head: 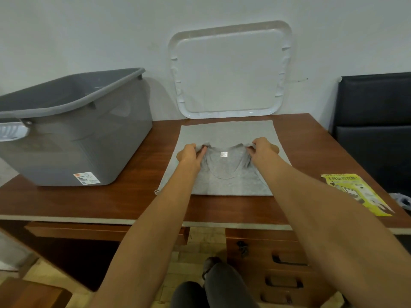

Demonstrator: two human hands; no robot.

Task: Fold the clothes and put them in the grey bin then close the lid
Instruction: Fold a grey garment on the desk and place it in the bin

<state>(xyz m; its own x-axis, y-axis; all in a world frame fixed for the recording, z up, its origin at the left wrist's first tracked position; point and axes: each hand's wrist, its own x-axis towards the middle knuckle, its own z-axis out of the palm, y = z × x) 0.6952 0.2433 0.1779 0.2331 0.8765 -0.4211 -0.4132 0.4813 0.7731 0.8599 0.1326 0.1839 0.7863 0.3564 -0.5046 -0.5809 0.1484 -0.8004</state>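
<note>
– Progress, head view?
– Early, by judgement: grey shirt (224,176) on wooden table (106,201), middle, right of grey bin (73,141), mid-fold, collar half doubled over toward far hem. Left hand (189,155) and right hand (263,150) with fingers curled, each pinching shoulder cloth beside collar. Left to do: finishing folds, stowing in bin, fitting white lid (231,72), leaning on far wall.
– Materials and shapes?
– Shirt: soft heathered knit, limp, scoop neck, small white label. Bin: translucent grey plastic, tapered box, rolled rim, sticker on near wall. Lid: glossy rounded square, ribbed edge. Table: polished reddish wood grain. Far right: black padded chair (373,121); near right: yellow printed leaflet (358,194).
</note>
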